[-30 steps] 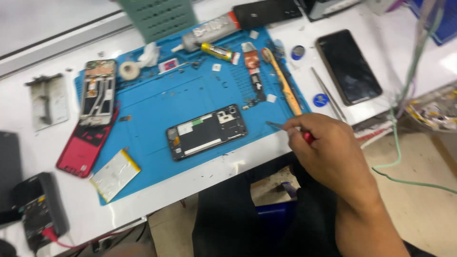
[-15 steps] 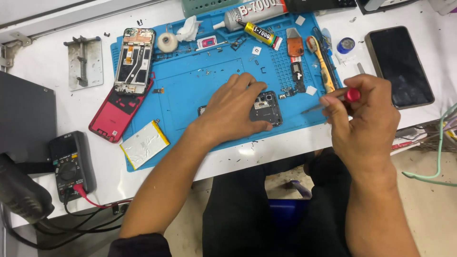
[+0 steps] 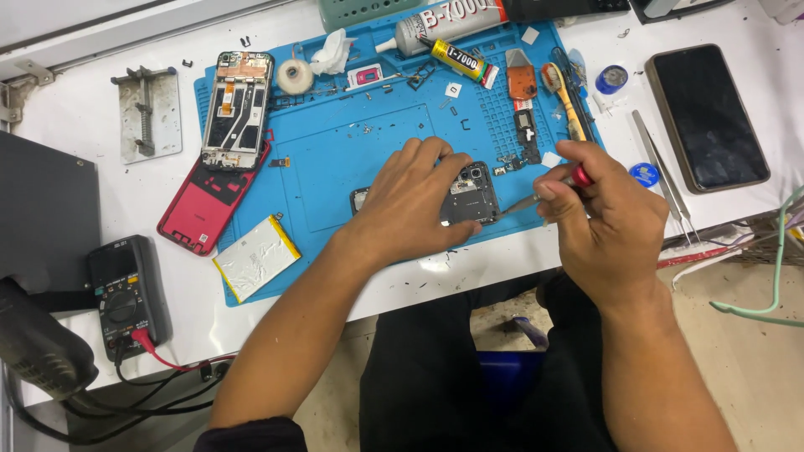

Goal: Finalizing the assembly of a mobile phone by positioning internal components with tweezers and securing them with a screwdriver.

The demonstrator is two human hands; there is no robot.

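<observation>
An opened black phone (image 3: 471,194) lies on the blue work mat (image 3: 352,151) near its front edge. My left hand (image 3: 414,201) rests flat over the phone's left part and holds it down. A red-handled screwdriver (image 3: 548,191) is gripped in my right hand (image 3: 599,222), its thin tip touching the phone's right edge.
On the mat lie a phone frame (image 3: 237,109), a red back cover (image 3: 209,201), a battery (image 3: 255,257), a tape roll (image 3: 295,75), glue tubes (image 3: 452,21) and small parts. A multimeter (image 3: 126,293) sits at left, a dark phone (image 3: 705,117) and tweezers (image 3: 666,176) at right.
My left hand came in and settled on the phone. The screwdriver in my right hand moved in until its tip reached the phone's right edge. The camera view shifted.
</observation>
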